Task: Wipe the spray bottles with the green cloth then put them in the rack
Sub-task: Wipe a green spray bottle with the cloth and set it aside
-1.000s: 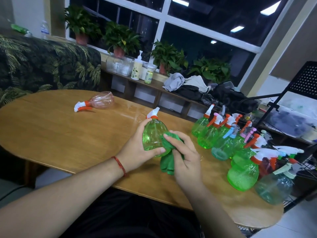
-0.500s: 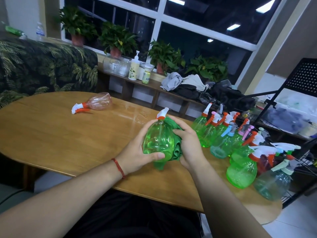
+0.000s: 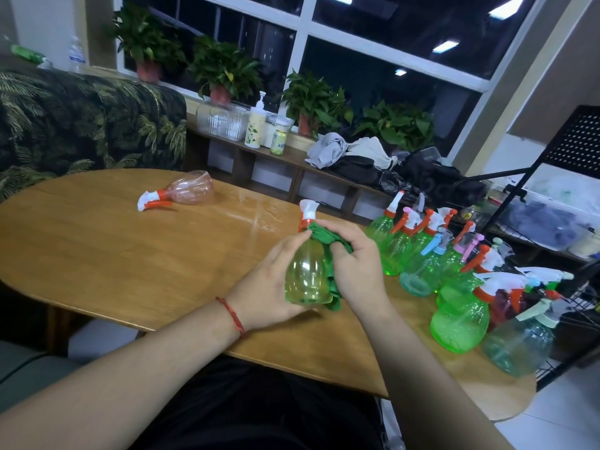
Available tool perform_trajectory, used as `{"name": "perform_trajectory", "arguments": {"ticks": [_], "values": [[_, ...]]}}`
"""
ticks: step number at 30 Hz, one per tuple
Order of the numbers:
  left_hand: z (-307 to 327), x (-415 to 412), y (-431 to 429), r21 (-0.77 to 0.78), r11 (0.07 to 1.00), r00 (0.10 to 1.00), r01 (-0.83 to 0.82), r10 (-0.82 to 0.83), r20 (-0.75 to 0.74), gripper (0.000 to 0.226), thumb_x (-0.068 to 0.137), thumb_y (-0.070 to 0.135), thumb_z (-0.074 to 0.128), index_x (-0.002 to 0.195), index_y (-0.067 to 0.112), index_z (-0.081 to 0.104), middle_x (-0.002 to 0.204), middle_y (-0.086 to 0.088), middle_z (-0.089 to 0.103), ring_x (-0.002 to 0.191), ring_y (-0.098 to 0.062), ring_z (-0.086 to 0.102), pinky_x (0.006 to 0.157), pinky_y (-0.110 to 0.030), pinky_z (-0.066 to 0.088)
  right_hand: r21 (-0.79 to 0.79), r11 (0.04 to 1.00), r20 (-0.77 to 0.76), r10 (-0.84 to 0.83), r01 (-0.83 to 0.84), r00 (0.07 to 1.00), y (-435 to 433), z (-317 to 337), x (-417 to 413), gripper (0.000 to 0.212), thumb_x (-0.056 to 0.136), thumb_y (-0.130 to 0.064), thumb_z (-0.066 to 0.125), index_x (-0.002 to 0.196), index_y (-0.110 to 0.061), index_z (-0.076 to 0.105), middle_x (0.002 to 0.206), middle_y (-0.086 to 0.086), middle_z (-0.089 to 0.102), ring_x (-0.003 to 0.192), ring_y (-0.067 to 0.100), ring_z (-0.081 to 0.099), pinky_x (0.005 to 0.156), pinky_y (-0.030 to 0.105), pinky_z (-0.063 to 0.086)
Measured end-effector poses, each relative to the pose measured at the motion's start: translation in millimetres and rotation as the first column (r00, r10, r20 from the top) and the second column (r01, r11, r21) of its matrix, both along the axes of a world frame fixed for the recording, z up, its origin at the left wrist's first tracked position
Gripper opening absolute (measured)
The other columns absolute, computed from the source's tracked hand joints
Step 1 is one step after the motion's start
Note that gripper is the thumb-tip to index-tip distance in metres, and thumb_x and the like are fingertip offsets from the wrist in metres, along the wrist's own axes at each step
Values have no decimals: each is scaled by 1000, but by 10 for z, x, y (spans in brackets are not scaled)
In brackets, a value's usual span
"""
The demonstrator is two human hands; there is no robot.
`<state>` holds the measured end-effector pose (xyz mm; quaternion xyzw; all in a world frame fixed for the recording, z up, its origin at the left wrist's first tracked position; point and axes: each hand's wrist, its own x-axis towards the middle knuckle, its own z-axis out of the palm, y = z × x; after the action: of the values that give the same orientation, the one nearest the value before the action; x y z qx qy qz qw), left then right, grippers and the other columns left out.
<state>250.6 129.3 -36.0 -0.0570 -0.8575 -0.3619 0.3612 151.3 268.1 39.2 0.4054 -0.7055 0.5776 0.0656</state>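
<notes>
Head-height view down onto a wooden surface (image 3: 97,254).

Far left, well apart from everything else: a pink spray bottle (image 3: 191,191) lying on its side, white-and-orange trigger head pointing left.

Centre left: left hand (image 3: 263,287), red cord at the wrist, wrapped round the left side of a clear green spray bottle (image 3: 306,277), thumb up by the neck. Bottle held roughly upright over the near part of the surface, white nozzle on top; unclear whether its base touches the wood.

Just right of it: right hand (image 3: 357,267) curled round a bunched green cloth (image 3: 324,237), pressing it against the bottle's neck and right flank, with a tail of cloth showing below the base.

Further right: a tight cluster of upright spray bottles (image 3: 454,271), mostly green, some teal and red, at the right end of the surface.

Far right, past the edge: a black wire rack (image 3: 581,306), only partly in frame.

Probably mid-wipe, with racking not yet begun for this bottle. To do it well: brace the bottle with the left hand, turn it a little at a time, and draw the cloth from neck to base so as to miss no strip. Work round the orange collar without squeezing the trigger. Go easy on the grip, given thin plastic likely to dent. Mind the cluster near the right wrist, easily toppled by a stray knock.
</notes>
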Motion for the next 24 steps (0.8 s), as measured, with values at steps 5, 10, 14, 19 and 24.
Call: {"name": "perform_trajectory", "arguments": {"ticks": [5,10,14,19,24], "values": [[53,40,-66,224,974,999,43,-41,-16,111,72,42,98,161,38,33,153,15,53,141,-7,53,118,-38,46,-200,979,459,122,-31,880,-5,10,-4,52,98,11,45,118,-20,82,120,2,80,117,26,74,108,54,56],[60,47,-102,305,947,995,99,-92,-37,111,74,49,94,164,31,31,156,11,53,145,-15,52,120,-42,44,-417,906,623,340,-69,704,-3,-70,127,51,99,12,40,126,-11,76,123,15,77,116,38,73,102,55,59],[45,38,-120,264,961,995,82,-92,26,118,70,36,100,164,33,30,156,16,51,145,-8,50,123,-40,41,-232,971,218,-13,64,976,13,-40,163,53,94,15,48,115,-19,82,120,-3,78,116,13,71,106,36,57],[39,21,-103,271,960,997,76,-79,1,119,67,32,103,162,33,31,153,20,51,143,-6,51,119,-28,42,-26,1000,-69,-18,16,997,33,41,45,55,94,13,50,115,-27,82,125,-9,73,124,6,65,112,31,50],[7,5,-98,227,972,997,64,-74,35,117,64,35,104,158,33,35,151,19,51,139,-3,53,117,-27,43,164,986,-113,30,-11,993,-49,111,-117,52,94,9,50,113,-27,82,121,-14,72,119,-1,63,111,32,50]]}}
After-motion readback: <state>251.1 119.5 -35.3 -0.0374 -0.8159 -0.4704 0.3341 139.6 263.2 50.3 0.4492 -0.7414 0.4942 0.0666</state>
